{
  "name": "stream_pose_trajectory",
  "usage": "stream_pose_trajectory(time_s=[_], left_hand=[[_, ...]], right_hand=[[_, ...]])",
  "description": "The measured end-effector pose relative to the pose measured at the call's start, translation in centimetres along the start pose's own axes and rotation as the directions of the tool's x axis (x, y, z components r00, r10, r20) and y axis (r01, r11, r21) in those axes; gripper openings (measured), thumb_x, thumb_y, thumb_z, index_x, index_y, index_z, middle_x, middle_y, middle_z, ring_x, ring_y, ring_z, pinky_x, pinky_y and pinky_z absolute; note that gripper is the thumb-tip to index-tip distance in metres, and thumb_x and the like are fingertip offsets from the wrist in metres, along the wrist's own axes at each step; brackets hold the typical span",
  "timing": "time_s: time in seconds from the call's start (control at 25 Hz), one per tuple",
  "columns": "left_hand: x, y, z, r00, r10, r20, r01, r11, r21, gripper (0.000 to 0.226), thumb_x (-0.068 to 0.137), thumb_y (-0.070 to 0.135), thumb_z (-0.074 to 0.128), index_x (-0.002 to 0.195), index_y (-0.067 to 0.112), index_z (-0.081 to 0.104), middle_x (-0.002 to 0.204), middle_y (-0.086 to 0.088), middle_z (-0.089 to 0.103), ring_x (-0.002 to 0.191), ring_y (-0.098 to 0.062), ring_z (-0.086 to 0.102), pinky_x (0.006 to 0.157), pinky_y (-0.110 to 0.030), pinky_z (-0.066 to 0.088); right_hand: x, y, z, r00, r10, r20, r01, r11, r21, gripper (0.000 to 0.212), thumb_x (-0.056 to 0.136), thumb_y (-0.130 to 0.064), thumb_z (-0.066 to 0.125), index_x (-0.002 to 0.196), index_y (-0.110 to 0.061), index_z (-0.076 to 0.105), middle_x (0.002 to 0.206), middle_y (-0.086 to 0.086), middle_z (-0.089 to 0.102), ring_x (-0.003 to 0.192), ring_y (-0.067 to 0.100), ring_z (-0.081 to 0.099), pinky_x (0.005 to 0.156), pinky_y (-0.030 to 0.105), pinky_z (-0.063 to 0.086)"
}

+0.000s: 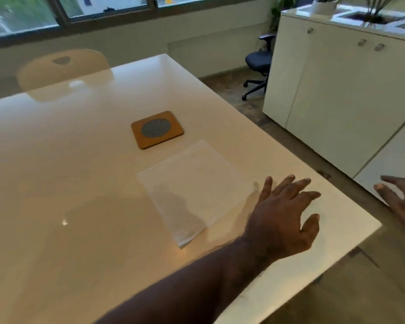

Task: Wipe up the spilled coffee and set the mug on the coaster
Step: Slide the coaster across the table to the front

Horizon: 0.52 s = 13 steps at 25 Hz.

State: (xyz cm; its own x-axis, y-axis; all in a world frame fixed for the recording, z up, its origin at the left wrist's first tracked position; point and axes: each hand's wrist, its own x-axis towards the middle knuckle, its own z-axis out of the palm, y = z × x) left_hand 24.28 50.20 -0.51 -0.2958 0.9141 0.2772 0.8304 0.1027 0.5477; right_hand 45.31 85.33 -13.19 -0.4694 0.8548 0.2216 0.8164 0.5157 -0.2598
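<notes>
Hands spread and empty: your left hand (283, 216) hovers beside the folded cloth (192, 190), right hand (400, 202) off-table. Coaster (157, 129) sits bare; mug and spill unseen, everything apparently left.

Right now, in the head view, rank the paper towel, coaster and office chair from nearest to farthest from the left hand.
From the left hand:
1. paper towel, just to its left on the table.
2. coaster, farther up the table.
3. office chair, on the floor beyond the table.
</notes>
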Motion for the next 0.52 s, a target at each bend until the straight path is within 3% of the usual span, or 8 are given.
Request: stream_pose_trajectory(time_s=[0.12, 0.24, 0.32, 0.44, 0.52], left_hand=[[-3.1, -2.0, -3.2, 0.996, -0.071, -0.06, 0.074, 0.996, 0.055, 0.049, 0.093, 0.041, 0.05, 0.139, 0.025, 0.045, 0.158, 0.003, 0.029, 0.149, -0.017, 0.011, 0.12, -0.05, -0.002], [-6.6, -4.5, -6.5, 0.978, -0.161, -0.134, 0.177, 0.978, 0.113, 0.055, 0.092, 0.043, 0.047, 0.143, 0.025, 0.04, 0.161, 0.002, 0.023, 0.15, -0.016, 0.005, 0.12, -0.047, -0.005], [-9.5, -6.4, -8.8, 0.956, -0.256, -0.145, 0.273, 0.956, 0.108, 0.059, 0.092, 0.047, 0.044, 0.147, 0.028, 0.033, 0.163, 0.004, 0.015, 0.15, -0.014, -0.003, 0.12, -0.046, -0.006], [-14.6, -9.7, -12.3, 0.911, -0.394, -0.123, 0.404, 0.911, 0.08, 0.065, 0.091, 0.055, 0.038, 0.15, 0.033, 0.021, 0.164, 0.009, -0.001, 0.148, -0.01, -0.016, 0.119, -0.046, -0.008], [-18.4, -11.9, -14.3, 0.873, -0.469, -0.132, 0.483, 0.867, 0.121, 0.068, 0.09, 0.06, 0.033, 0.151, 0.036, 0.014, 0.162, 0.011, -0.01, 0.146, -0.009, -0.022, 0.119, -0.048, -0.009]], right_hand=[[0.1, -6.6, -1.2, 0.993, -0.107, 0.047, 0.104, 0.992, 0.065, 0.045, 0.086, -0.078, 0.037, 0.129, -0.068, 0.034, 0.134, -0.006, 0.054, 0.118, 0.022, 0.054, 0.097, 0.051, 0.048], [-4.0, -18.0, -4.6, 0.963, -0.244, 0.111, 0.237, 0.969, 0.073, 0.064, 0.089, -0.075, 0.033, 0.145, -0.045, 0.026, 0.146, -0.006, 0.042, 0.13, 0.024, 0.046, 0.103, 0.055, 0.042], [-7.6, -25.7, -6.6, 0.92, -0.355, 0.167, 0.342, 0.934, 0.101, 0.074, 0.088, -0.076, 0.024, 0.149, -0.034, 0.022, 0.155, -0.004, 0.034, 0.139, 0.025, 0.037, 0.109, 0.053, 0.034], [-12.4, -34.1, -7.0, 0.858, -0.448, 0.25, 0.42, 0.893, 0.158, 0.09, 0.083, -0.079, 0.012, 0.155, -0.026, 0.014, 0.156, -0.015, 0.012, 0.149, 0.02, 0.018, 0.115, 0.051, 0.018], [-15.3, -38.5, -6.2, 0.797, -0.525, 0.298, 0.495, 0.851, 0.174, 0.09, 0.085, -0.077, 0.01, 0.155, -0.021, 0.005, 0.159, -0.01, 0.0, 0.151, 0.016, 0.004, 0.119, 0.048, 0.008]])
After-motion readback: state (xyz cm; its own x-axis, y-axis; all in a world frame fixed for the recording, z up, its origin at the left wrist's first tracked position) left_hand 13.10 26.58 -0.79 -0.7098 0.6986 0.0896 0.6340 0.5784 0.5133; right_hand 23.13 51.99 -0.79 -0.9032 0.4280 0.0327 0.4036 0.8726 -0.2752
